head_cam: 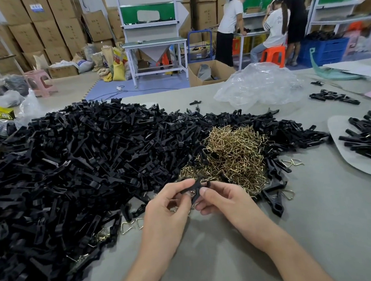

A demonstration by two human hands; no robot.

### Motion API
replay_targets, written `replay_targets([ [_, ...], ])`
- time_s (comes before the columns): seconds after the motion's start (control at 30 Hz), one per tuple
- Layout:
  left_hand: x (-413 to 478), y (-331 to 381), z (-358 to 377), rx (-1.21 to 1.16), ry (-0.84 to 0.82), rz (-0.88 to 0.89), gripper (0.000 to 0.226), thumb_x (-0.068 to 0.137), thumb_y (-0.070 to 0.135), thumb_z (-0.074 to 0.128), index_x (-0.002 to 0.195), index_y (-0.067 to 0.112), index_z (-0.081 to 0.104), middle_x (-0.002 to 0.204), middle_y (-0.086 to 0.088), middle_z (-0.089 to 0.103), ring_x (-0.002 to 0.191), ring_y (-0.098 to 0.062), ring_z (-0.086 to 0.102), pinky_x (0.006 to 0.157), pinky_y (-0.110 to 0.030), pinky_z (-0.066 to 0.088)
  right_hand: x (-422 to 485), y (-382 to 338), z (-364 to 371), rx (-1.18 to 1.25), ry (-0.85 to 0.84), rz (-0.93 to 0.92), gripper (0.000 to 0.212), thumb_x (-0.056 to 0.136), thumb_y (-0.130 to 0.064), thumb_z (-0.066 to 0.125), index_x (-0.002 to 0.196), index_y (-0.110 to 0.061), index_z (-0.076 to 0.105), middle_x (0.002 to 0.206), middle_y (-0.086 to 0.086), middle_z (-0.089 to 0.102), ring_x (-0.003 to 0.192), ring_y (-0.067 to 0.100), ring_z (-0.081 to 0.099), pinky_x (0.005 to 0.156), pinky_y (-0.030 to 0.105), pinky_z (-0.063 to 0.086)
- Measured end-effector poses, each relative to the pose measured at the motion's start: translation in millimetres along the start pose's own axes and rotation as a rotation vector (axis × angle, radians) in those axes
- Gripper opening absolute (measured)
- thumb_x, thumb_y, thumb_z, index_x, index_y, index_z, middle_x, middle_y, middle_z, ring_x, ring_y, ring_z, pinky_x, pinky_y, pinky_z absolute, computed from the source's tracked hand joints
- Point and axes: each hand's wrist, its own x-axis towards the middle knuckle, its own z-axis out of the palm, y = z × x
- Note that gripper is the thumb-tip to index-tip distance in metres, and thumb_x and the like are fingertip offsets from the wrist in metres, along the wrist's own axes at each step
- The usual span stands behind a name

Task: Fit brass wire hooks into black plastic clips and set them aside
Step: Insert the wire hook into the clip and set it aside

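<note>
Black plastic clip [196,187] is held just above the grey tabletop [321,218], the grip of the left hand [164,211] pinching one end and the right hand [225,199] the other, seemingly steadying it while a brass wire hook [192,192] seats underneath.

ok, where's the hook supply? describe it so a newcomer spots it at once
Find the huge heap of black plastic clips covering the left and middle of the grey table. Nested in its right side, just beyond the left hand and right hand holding one clip, sits the mound of brass wire hooks. It is the only gold, tangled wire mass among matte black plastic.
</note>
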Motion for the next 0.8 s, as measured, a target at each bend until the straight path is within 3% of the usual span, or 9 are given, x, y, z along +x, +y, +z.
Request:
replay_targets([
  [0.13,0.7,-3.0,-1.7,0.05,-0.017,0.029,0.039,0.092,0.0,0.063,0.1,0.036,0.073,0.094,0.018,0.072,0.079,-0.005,0.065,0.071,-0.008,0.045,-1.3,-0.2,0.2,0.019,-0.014,0.0,0.018,0.1,-0.017,0.06,0.099,-0.015,0.078,0.088,0.004,0.075,0.083,0.014,0.07,0.077,0.022,0.056],
  [0.33,-2.4,-5.7,-1.8,0.154,-0.03,0.134,0.032,0.092,0.007,0.065,0.106,0.036,0.067,0.104,0.022,0.067,0.092,-0.004,0.064,0.074,-0.007,0.044,-1.4,-1.1,-0.1,-0.008,0.004,-0.035,0.019,0.099,-0.015,0.059,0.106,-0.005,0.073,0.086,0.004,0.074,0.079,0.012,0.068,0.076,0.022,0.056],
  [0.5,-2.2,-7.4,1.0,0.272,-0.051,0.218,0.035,0.086,0.014,0.076,0.115,0.027,0.064,0.112,0.018,0.056,0.105,-0.002,0.059,0.083,-0.007,0.042,-2.3,-2.7,1.3,0.012,0.018,-0.052,0.024,0.094,-0.021,0.063,0.113,-0.01,0.074,0.105,0.016,0.075,0.087,0.018,0.069,0.08,0.027,0.059],
  [0.67,-3.5,-8.0,1.0,0.338,-0.051,0.243,0.037,0.086,0.018,0.075,0.119,0.028,0.062,0.112,0.023,0.05,0.104,0.002,0.055,0.086,-0.006,0.04,-2.7,-3.0,0.9,0.028,0.031,-0.042,0.025,0.093,-0.021,0.064,0.112,-0.009,0.073,0.098,0.017,0.075,0.082,0.016,0.067,0.077,0.024,0.058],
  [0.8,-3.8,-9.7,2.4,0.345,-0.038,0.248,0.037,0.086,0.017,0.075,0.118,0.029,0.06,0.11,0.024,0.051,0.102,0.004,0.054,0.085,-0.005,0.039,-2.3,-3.0,1.0,0.036,0.037,-0.039,0.026,0.093,-0.02,0.064,0.113,-0.007,0.073,0.1,0.024,0.073,0.083,0.02,0.067,0.082,0.03,0.06],
])
